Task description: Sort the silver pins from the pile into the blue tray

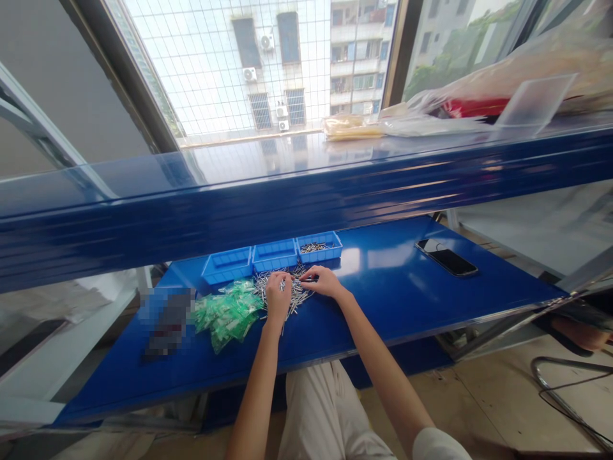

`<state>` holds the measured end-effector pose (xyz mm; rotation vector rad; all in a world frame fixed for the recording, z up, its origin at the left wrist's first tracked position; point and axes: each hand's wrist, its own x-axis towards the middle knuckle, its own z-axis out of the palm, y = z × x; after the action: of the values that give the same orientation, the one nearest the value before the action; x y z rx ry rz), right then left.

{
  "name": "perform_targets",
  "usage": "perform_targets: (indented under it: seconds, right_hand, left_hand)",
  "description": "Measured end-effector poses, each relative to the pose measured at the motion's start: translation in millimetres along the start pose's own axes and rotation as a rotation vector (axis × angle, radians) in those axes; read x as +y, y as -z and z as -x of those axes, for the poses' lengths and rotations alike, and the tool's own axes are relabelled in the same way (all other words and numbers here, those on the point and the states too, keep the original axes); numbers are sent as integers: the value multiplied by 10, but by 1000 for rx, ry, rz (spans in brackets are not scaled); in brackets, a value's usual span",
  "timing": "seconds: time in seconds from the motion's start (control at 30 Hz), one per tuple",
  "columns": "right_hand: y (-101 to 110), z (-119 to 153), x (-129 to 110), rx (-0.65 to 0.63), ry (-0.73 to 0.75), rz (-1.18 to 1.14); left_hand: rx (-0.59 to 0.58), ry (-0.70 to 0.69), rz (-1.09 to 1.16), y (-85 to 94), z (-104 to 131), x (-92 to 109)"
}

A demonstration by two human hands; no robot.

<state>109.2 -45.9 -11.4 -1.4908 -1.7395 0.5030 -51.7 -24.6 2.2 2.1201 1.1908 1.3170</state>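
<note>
A loose heap of thin silvery metal pins (297, 300) lies on the blue table in front of me. My left hand (278, 291) is over the left part of the heap, fingers curled and closed; what is in them, if anything, is too small to tell. Close by on the right, my right hand (323, 281) pinches what looks like a thin metal pin, its fingertips pointing toward the left hand. Left of the heap is a pile of small green-tinted plastic bags (230, 314), touching the pins' edge.
Behind the heap stand three blue bins in a row: a left bin (227, 265), a middle bin (274, 255) and a right bin (318, 248) with metal pieces inside. A phone (447, 257) lies at right. A blue shelf (306, 201) crosses above the table (383, 313).
</note>
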Motion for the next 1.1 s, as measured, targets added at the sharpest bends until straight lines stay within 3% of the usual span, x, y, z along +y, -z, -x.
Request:
perform_targets:
  seconds: [0.27, 0.93, 1.1]
  right_hand:
    - [-11, 25, -58, -34, -3, 137]
    - [-76, -4, 73, 14, 23, 79]
    - [-99, -36, 100, 83, 52, -35]
  left_hand:
    - [-12, -7, -5, -5, 14, 24]
    - [-35, -16, -45, -4, 18, 30]
    - [-23, -36, -60, -33, 15, -14]
